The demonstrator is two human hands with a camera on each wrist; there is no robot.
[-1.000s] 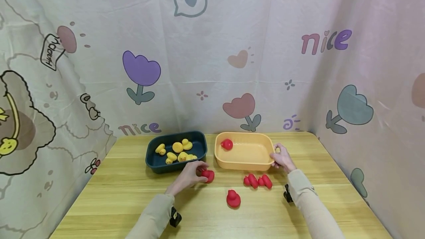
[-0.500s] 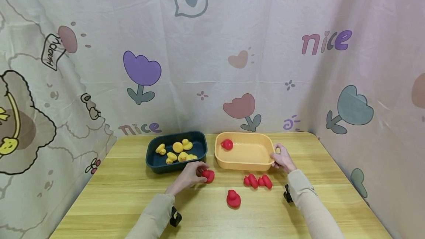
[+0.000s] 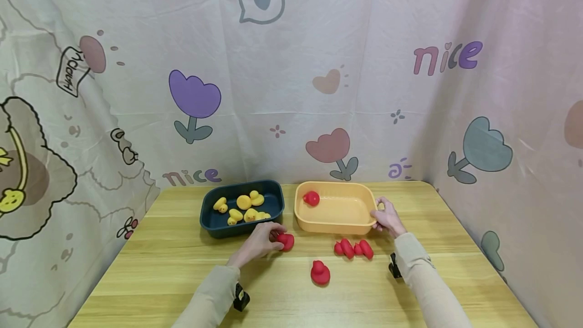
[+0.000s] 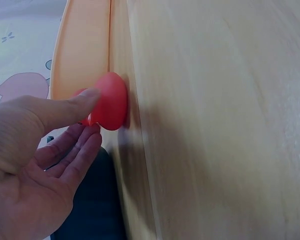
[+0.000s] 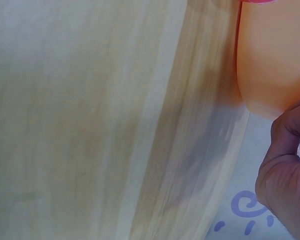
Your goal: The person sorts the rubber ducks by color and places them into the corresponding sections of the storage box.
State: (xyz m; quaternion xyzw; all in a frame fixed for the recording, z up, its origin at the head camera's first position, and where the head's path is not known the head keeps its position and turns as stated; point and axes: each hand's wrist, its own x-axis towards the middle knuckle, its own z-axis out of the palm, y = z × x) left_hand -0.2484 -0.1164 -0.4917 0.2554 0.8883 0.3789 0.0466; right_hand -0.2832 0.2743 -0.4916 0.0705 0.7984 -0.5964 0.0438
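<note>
Nothing has moved: left hand (image 3: pixel 260 241) pinches red duck (image 3: pixel 286 241); right hand (image 3: pixel 387 218) grips orange tub (image 3: pixel 334 227).

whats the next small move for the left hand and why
Probably lift the red duck and carry it over the orange tub. The left hand already pinches it on the table, the right hand holds the tub's right rim, and one red duck already lies inside.
</note>
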